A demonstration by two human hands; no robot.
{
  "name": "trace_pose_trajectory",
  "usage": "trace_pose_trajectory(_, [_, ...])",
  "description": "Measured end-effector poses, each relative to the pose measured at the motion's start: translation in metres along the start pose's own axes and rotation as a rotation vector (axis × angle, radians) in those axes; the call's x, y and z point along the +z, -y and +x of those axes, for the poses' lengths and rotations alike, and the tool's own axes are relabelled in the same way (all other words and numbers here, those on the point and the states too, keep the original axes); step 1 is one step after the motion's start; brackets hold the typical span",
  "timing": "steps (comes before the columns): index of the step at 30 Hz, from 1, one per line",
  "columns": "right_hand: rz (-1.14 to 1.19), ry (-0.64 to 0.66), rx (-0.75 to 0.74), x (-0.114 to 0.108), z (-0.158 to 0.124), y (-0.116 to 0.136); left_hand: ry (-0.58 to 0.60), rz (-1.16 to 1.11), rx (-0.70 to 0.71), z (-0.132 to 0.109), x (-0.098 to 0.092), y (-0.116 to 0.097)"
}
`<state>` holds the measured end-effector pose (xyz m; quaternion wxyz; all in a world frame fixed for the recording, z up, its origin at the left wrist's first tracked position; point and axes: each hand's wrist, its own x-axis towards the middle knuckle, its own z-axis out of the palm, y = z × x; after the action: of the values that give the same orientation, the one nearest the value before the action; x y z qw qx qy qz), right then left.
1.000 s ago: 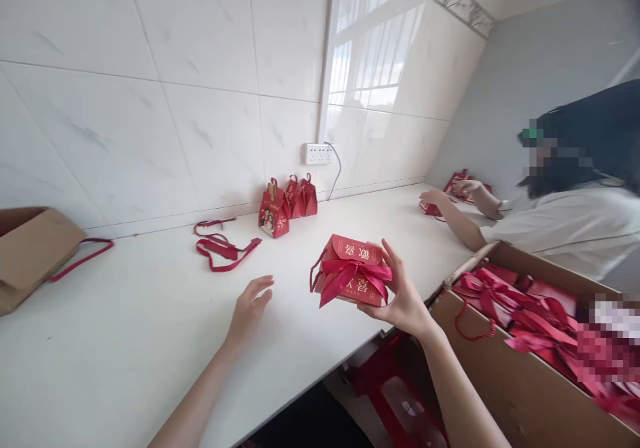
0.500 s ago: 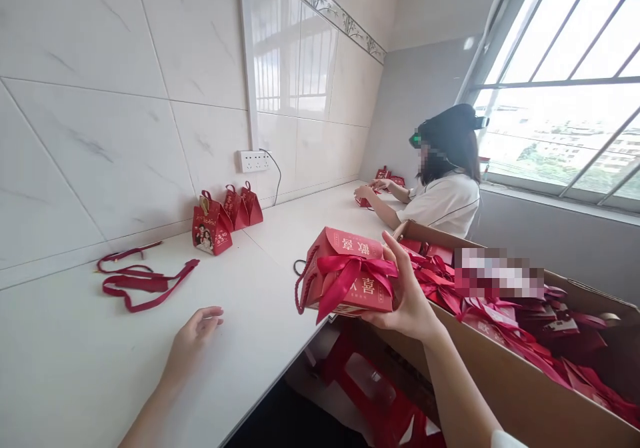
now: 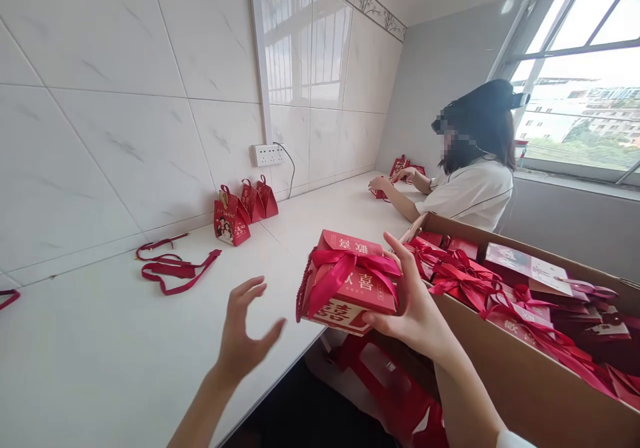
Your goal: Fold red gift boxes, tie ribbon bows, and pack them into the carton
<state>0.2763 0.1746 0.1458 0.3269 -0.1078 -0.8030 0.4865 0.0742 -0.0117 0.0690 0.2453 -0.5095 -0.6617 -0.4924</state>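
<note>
My right hand grips a red gift box tied with a red ribbon bow, held in the air just past the white counter's front edge. A red cord handle hangs off the box's left side. My left hand is raised above the counter with fingers spread and nothing in it, a short way left of the box.
A large cardboard carton full of red ribboned boxes stands at my right. Loose red ribbons and three small red pouches lie near the tiled wall. Another person works on red boxes at the counter's far end.
My left hand has lifted off the counter and moved right toward the box. The box in my right hand has tilted, showing more of its underside. The view has shifted slightly left.
</note>
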Motion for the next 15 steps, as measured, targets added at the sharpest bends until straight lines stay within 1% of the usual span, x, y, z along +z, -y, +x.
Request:
trace_pose_trajectory(2, [-0.018,0.034,0.018,0.002,0.001,0.005,-0.011,0.011,0.343,0.020,0.000,-0.032])
trace_pose_trajectory(3, [-0.035,0.054,0.024,0.002,0.001,0.007,-0.008,0.039,0.493,0.031,-0.002,-0.046])
trace_pose_trajectory(4, [-0.059,0.073,0.028,0.001,0.001,0.008,0.016,0.073,0.555,0.041,-0.004,-0.056])
trace_pose_trajectory(6, [-0.117,0.103,0.037,-0.002,0.001,0.010,0.090,0.109,0.580,0.059,-0.011,-0.070])
trace_pose_trajectory(8, [-0.177,0.121,0.040,-0.006,-0.001,0.010,0.152,0.063,0.575,0.072,-0.017,-0.076])
trace_pose_trajectory(9, [-0.209,0.128,0.041,-0.009,-0.001,0.010,0.164,0.025,0.575,0.077,-0.019,-0.077])
trace_pose_trajectory(12, [-0.271,0.171,0.045,-0.016,-0.004,0.011,0.135,-0.059,0.571,0.091,-0.022,-0.082])
trace_pose_trajectory(15, [-0.206,0.264,0.053,-0.023,-0.005,0.012,0.131,-0.060,0.508,0.108,-0.018,-0.088])
